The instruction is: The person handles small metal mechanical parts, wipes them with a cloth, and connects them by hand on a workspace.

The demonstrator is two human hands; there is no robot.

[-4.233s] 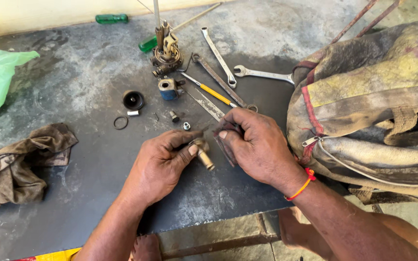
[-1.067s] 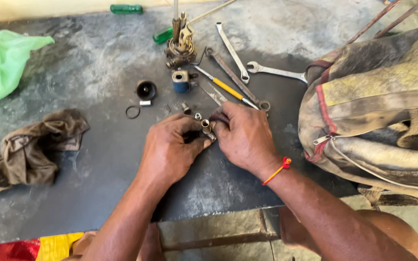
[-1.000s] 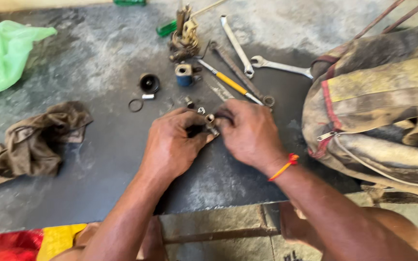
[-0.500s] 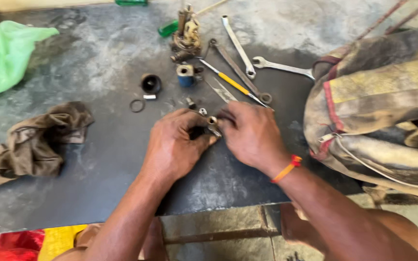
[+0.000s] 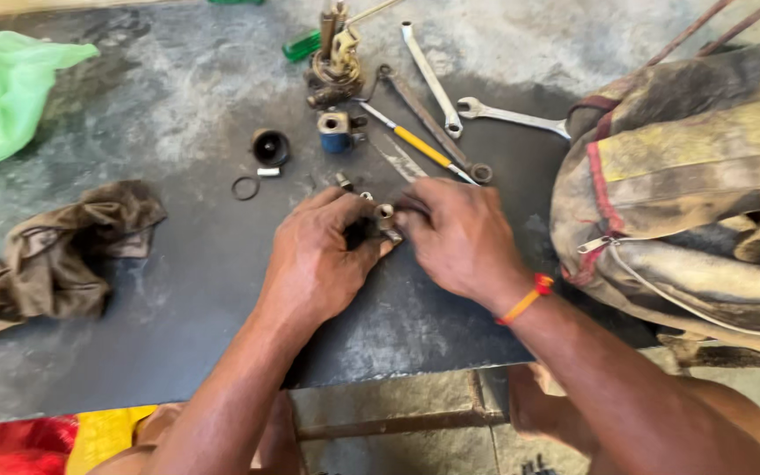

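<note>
Both hands, left hand (image 5: 318,259) and right hand (image 5: 455,237), are pinching closed on one small fitting (image 5: 385,213), steadying it over the table (image 5: 178,290).

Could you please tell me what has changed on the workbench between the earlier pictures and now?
Both hands slid up the bench toward the tools. The left hand and right hand, earlier loosely around the small brass fitting, now pinch it tightly between them. The brown rag, green bag, spanners, black cap and worn bag lie as they did.
</note>
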